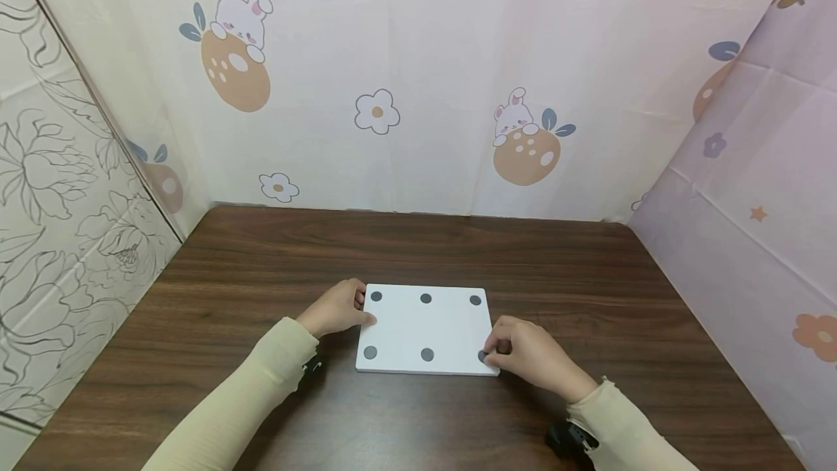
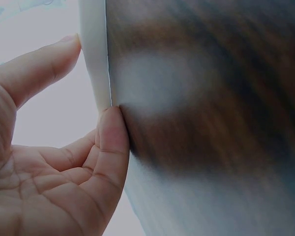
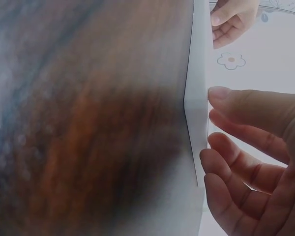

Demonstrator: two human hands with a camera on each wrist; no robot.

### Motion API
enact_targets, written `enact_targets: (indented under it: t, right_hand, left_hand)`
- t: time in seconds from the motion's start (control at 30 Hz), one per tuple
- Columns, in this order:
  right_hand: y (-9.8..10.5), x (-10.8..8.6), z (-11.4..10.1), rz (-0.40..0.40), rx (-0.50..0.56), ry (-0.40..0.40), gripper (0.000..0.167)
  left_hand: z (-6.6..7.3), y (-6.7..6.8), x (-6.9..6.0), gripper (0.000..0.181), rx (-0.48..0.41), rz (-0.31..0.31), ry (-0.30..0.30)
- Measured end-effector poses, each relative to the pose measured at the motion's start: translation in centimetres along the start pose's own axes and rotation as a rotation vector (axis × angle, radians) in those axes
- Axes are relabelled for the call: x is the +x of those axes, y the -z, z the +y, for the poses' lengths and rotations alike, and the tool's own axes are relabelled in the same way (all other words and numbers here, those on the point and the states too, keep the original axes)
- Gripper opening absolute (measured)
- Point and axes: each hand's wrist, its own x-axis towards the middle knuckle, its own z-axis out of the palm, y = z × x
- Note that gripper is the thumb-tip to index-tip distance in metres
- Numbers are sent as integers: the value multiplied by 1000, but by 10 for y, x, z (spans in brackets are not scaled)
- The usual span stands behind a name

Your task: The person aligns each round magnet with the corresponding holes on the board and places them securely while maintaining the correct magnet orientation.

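Note:
A flat white board (image 1: 425,329) with two rows of dark round spots lies on the table. My left hand (image 1: 338,309) holds its left edge, the thumb on the top face and the other fingers curled at the side. The left wrist view has these fingertips (image 2: 113,128) against the board's edge (image 2: 94,54). At the near right corner, my right hand (image 1: 531,356) grips the board, thumb and index tip close together by a dark spot (image 1: 482,356). In the right wrist view its curled fingers (image 3: 217,194) meet the board's side (image 3: 196,108).
A dark wood-grain table (image 1: 275,253) extends around the board. Behind it hangs a pale curtain (image 1: 431,42) printed with rabbits and flowers; patterned panels stand left and right. Both sleeves are light, with a dark device (image 1: 570,438) at the right wrist.

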Motion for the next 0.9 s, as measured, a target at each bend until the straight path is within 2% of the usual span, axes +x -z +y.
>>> enact_targets:
  t: [0.5, 0.9]
  right_hand:
    - [0, 2, 2, -1, 10, 10, 11]
    - [4, 11, 6, 54, 9, -52, 7]
  left_hand:
    - [0, 0, 0, 59, -5, 0, -4]
    - [1, 1, 0, 59, 4, 3, 6]
